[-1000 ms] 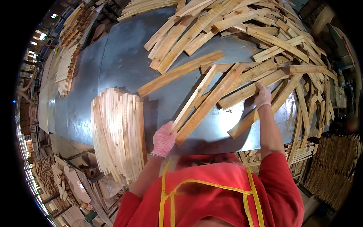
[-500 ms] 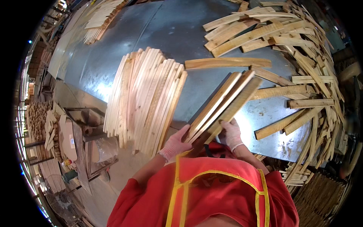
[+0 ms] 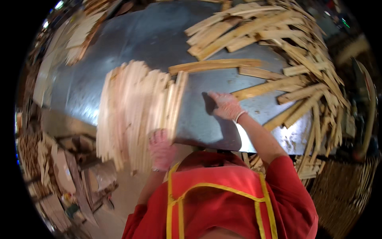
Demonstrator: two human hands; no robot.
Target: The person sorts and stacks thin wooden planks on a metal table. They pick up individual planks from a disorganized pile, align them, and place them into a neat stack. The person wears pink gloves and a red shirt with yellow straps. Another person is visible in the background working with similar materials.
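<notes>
A row of pale wooden strips (image 3: 131, 107) stands side by side on the left of the metal table, their near ends reaching past its edge. My left hand (image 3: 162, 149), in a pinkish work glove, rests with its fingers flat against the near ends of the strips at the row's right side. My right hand (image 3: 227, 106), gloved too, is over the bare metal to the right of the row, empty, its fingers stretched out to the left. Just beyond its wrist lies the left end of a loose wooden slat (image 3: 270, 87).
A large tangled heap of slats (image 3: 306, 51) covers the table's right side. One long slat (image 3: 215, 65) lies across behind my right hand. Another stack of strips (image 3: 83, 38) sits at the far left of the metal table (image 3: 151, 34). A wooden stand (image 3: 93, 181) is on the floor at left.
The strips I held in both hands now stand at the right end of the row. My right hand has let go and moved away over the table; my left hand has shifted left.
</notes>
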